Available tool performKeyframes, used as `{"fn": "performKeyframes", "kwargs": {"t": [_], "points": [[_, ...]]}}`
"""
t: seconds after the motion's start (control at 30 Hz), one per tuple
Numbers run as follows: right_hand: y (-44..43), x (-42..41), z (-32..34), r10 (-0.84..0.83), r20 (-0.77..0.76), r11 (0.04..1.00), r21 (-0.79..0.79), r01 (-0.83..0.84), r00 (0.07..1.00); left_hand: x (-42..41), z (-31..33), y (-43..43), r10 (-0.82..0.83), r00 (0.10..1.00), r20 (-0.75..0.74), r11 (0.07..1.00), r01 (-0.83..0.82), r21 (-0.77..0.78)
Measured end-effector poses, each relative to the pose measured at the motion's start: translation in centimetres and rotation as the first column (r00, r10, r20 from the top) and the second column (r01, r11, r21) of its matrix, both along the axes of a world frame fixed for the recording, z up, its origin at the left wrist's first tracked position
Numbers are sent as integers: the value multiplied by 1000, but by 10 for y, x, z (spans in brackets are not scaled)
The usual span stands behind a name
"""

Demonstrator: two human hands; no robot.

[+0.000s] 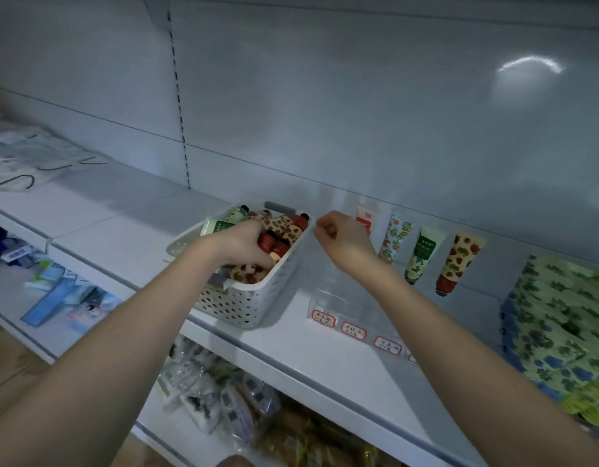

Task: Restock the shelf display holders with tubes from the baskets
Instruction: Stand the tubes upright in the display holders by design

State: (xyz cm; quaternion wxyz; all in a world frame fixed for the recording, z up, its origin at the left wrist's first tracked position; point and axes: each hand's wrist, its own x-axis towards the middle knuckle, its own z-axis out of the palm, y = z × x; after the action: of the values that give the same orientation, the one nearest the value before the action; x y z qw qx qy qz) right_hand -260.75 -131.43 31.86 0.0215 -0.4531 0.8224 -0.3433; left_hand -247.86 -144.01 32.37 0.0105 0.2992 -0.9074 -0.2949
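A white perforated basket (246,306) stands on the white shelf, filled with several hand-cream tubes (288,230) with red and black caps. My left hand (241,246) reaches into it, fingers curled round tubes in the pile. To the right is the clear display holder (328,298) with red-framed labels (353,330) on its front. Several tubes lean at its back: a white-and-red tube (363,217), a floral tube (394,241), a green tube (422,256) and a strawberry tube (458,264). My right hand (342,241) hovers over the holder's left end with fingers curled; I see nothing in it.
A stack of green-and-blue patterned packs (560,325) fills the shelf at the right. Blurred clear bags (28,156) lie at the far left. The shelf below holds wrapped goods (224,399) and boxes (55,294). The grey back panel rises behind.
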Motion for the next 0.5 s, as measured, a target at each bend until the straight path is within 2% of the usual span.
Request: {"fn": "performKeyframes", "kwargs": {"t": [0.13, 0.4, 0.5], "points": [[-39, 5, 4, 18, -51, 1000, 8, -18, 999, 4, -6, -6, 34, 994, -106, 999, -32, 18], [-74, 1, -1, 21, -117, 988, 157, -2, 993, 3, -14, -14, -37, 978, -206, 998, 49, 50], [-84, -3, -2, 73, -161, 968, 247, -31, 984, 0, -16, -17, -101, 970, -220, 992, 114, 48]]}}
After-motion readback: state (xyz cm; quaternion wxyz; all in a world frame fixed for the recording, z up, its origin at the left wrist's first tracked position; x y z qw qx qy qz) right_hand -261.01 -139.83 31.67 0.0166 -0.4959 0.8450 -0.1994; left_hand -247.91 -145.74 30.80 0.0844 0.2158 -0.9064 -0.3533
